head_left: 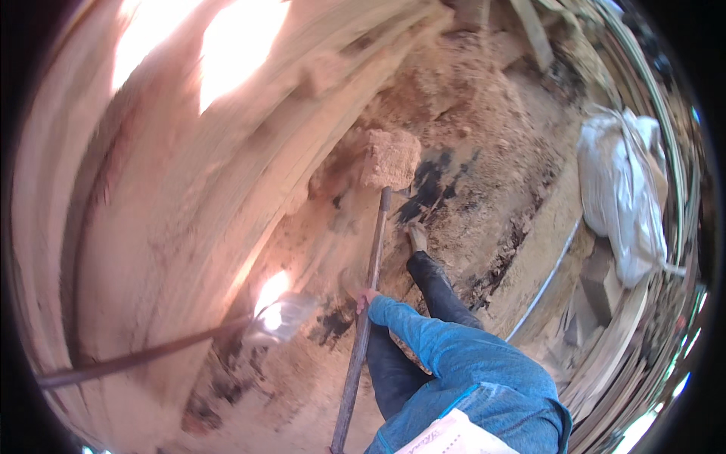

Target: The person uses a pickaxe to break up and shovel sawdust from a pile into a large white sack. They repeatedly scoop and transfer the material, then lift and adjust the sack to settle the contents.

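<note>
My right hand (364, 300) is closed around the middle of a long shovel handle (376, 253), its blue sleeve reaching in from the lower right. At the far end, a heaped block of crumbly reddish-brown material (391, 157) covers the shovel's blade. The handle runs down to the lower edge. My left hand is out of view there. Beyond the blade rises a pile of the same loose material (484, 113). My bare foot (417, 237) stands on the ground just right of the handle.
A second shovel (281, 319) extends in from the left edge, its blade shiny and its holder out of view. Tall, pale curved boards or sheeting (174, 204) line the left side. On the right, a tied white sack (620, 181) rests beside wooden beams (601, 280). Dark patches (435, 181) mark the ground.
</note>
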A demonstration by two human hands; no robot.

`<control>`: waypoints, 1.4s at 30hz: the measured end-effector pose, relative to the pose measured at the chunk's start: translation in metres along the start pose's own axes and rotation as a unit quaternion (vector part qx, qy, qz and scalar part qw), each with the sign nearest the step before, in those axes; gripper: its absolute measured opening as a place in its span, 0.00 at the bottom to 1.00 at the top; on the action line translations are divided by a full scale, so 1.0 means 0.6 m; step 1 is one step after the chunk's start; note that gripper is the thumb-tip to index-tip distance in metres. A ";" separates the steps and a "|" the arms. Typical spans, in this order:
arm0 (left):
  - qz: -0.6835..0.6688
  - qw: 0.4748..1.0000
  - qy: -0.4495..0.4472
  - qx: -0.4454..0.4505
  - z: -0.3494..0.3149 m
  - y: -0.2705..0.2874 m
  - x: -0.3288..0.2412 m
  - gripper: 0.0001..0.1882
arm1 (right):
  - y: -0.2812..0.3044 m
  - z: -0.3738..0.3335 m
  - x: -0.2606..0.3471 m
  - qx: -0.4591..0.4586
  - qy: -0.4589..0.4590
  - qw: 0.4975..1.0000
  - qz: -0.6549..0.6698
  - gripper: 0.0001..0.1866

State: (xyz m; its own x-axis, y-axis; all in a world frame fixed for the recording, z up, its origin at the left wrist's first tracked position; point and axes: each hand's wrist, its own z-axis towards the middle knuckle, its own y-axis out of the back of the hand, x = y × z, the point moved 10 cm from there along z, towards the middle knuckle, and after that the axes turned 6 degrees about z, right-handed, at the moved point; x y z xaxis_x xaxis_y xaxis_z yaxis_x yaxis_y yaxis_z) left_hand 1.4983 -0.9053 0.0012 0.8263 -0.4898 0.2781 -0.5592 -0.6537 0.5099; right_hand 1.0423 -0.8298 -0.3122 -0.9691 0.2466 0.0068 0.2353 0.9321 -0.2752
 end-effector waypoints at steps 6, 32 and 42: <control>0.064 0.979 -0.147 -0.127 0.058 0.300 -0.238 0.20 | 0.018 -0.125 0.216 0.059 0.034 0.989 0.128 0.13; -0.003 0.520 -0.711 -0.473 -0.656 0.638 -1.349 0.27 | 0.748 -1.067 1.290 0.005 0.575 0.711 0.405 0.26; -0.014 0.725 -0.643 -0.248 -0.226 0.611 -1.090 0.14 | 0.469 -0.867 1.106 0.078 0.574 0.776 0.249 0.22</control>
State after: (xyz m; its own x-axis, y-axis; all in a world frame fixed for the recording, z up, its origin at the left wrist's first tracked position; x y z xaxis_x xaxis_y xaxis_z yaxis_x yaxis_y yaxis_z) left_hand 0.7621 -0.7462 0.1168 -0.0877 -0.8215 -0.5635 -0.1861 -0.5422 0.8194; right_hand 0.5040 -0.2657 0.1149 -0.0351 0.7232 0.6897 0.4602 0.6243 -0.6312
